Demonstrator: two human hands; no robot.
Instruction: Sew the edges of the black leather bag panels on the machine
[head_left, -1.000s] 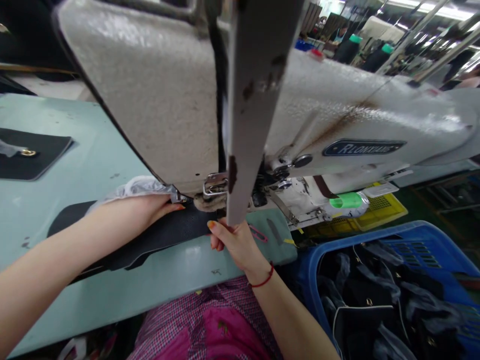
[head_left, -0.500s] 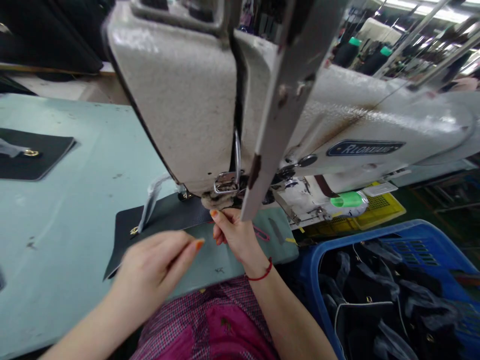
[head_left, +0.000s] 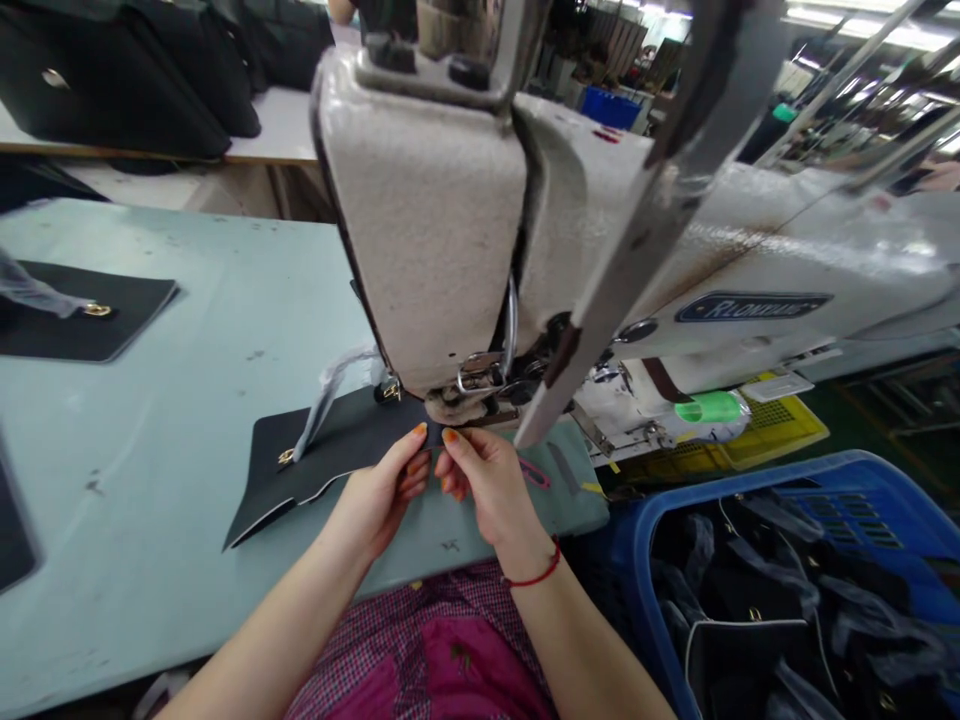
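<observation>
- Head view, centre: the left hand is pinching the edge of a black pebbled-leather panel between thumb and fingers. The right hand is closing on the same edge just beside it, its fingertips nearly touching the left's.
- The panel is lying flat on a pale green sewing table, its right end running toward the presser foot of a white industrial sewing machine. Whether it passes under the foot is hidden.
- A clear plastic strip is lying across the panel, just beside a gold-toned metal fitting.
- This close to the foot, a light, even pinch that keeps the panel's edge square to the foot looks like the steadiest handling.
- The table is stretching well left of the panel, toward a second black panel at the left of the frame — the roomier side for swinging the panel.
- The machine is closing off the upper side, the table's near edge is running just under the forearms, and a blue plastic crate of black bags is sitting at lower right.
</observation>
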